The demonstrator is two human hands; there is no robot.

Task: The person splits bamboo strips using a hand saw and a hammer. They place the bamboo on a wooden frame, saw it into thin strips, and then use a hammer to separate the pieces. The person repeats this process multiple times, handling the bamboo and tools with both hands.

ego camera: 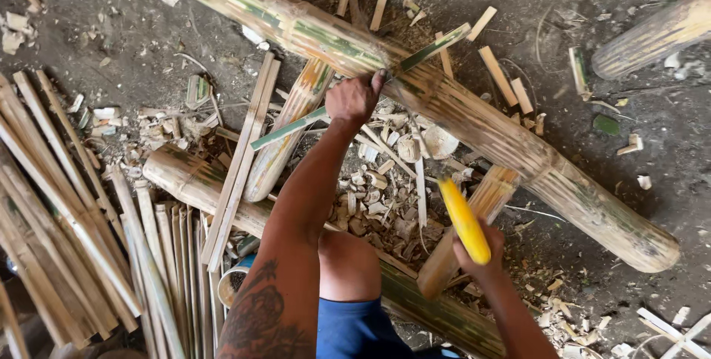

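Note:
My left hand (355,99) grips a thin green bamboo strip (437,45) and holds it across a thick bamboo pole (489,125) that runs from the upper left down to the right. My right hand (478,255) is closed around a yellow handle (463,220) of a tool whose blade I cannot see. That hand hovers near my knee, over a short bamboo piece (495,194). Chips and shavings (378,196) lie beneath both hands.
Several split bamboo slats (67,218) lie stacked at the left. Another bamboo log (185,177) lies under my arm, and a further pole (655,33) sits at the upper right. Small offcuts (503,81) litter the dirt floor.

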